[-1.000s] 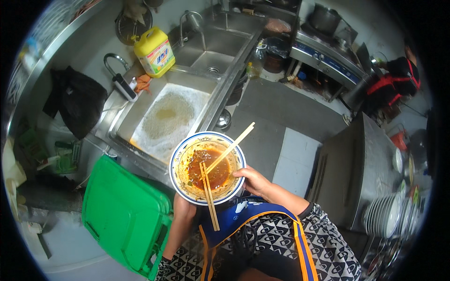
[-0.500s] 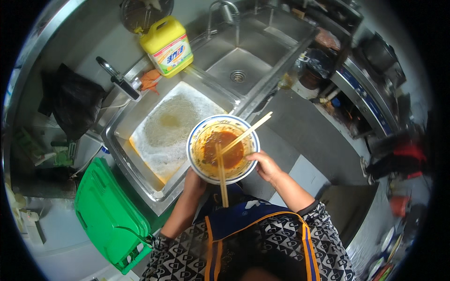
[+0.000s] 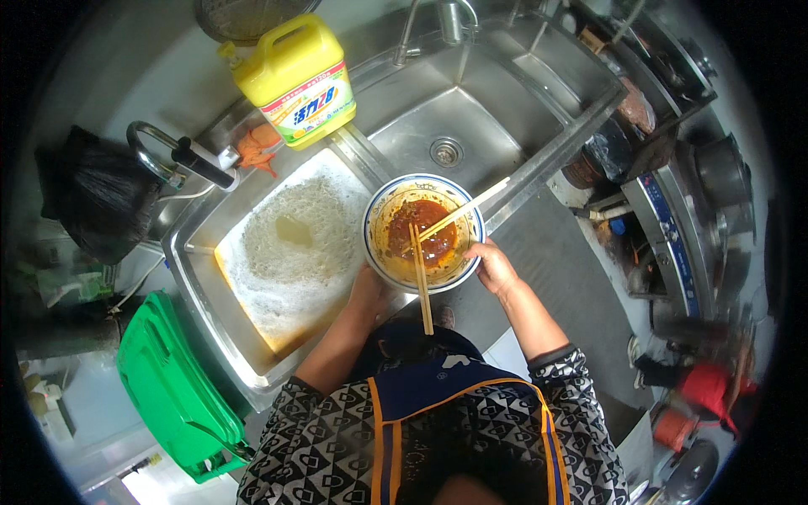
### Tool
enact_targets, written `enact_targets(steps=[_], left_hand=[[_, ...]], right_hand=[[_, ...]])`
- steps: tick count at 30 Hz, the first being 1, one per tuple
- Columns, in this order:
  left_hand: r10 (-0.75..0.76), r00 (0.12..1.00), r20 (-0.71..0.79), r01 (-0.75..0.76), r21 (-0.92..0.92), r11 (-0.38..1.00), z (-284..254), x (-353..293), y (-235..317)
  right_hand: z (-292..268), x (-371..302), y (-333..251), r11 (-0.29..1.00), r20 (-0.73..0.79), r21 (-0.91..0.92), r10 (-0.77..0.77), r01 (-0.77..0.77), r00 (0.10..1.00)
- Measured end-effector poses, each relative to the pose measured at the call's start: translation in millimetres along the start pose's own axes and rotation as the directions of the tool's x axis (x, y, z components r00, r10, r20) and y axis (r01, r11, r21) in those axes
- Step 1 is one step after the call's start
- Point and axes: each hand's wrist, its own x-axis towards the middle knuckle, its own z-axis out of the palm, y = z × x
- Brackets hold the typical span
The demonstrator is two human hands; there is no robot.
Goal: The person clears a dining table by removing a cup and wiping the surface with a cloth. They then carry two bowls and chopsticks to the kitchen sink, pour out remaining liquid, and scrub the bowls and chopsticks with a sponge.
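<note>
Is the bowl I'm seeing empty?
No, reddish-brown soup lies in the blue-rimmed bowl, with wooden chopsticks resting in it and jutting over the rim.

Bowl (image 3: 380, 220) between the person's left hand (image 3: 370, 293) and right hand (image 3: 495, 268), chopsticks (image 3: 423, 286) resting in it. Right basin (image 3: 421, 126) lies beyond; left basin (image 3: 202, 278), water (image 3: 290, 231) in it, at left. Jug (image 3: 295, 80) stands behind it, bin (image 3: 172, 383) at near left, stove (image 3: 671, 244) far right.

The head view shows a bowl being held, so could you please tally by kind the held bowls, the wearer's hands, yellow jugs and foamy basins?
Held bowl: 1
Hands, left hand and right hand: 2
Yellow jug: 1
Foamy basin: 1
Total: 5
</note>
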Motion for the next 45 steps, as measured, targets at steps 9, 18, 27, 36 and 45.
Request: enact_targets(steps=[9,18,27,36,45], left_hand=[[-0.260,0.958,-0.124,0.226,-0.236,0.945,32,13,21],[-0.364,0.928,0.076,0.246,-0.860,0.448,28,5,38],[-0.514,0.451,-0.729,0.439,-0.320,0.839,-106,-142,80],[-0.131,0.022,-0.991,0.260,-0.120,0.958,-293,-272,97],[-0.272,0.091,-0.958,0.375,-0.220,0.901,-422,-261,97]], right_hand=[[-28,43,-39,0.996,0.111,-0.065,0.061,-0.054,0.992],[-34,58,-52,0.962,0.196,-0.272,0.027,0.028,0.980],[-35,20,-70,0.606,0.139,-0.735,-0.305,0.304,0.942],[-36,15,-76,0.551,0.073,-0.807,-0.265,0.214,0.961],[-10,0,-81,0.581,-0.124,-0.814,-0.174,0.000,0.977]])
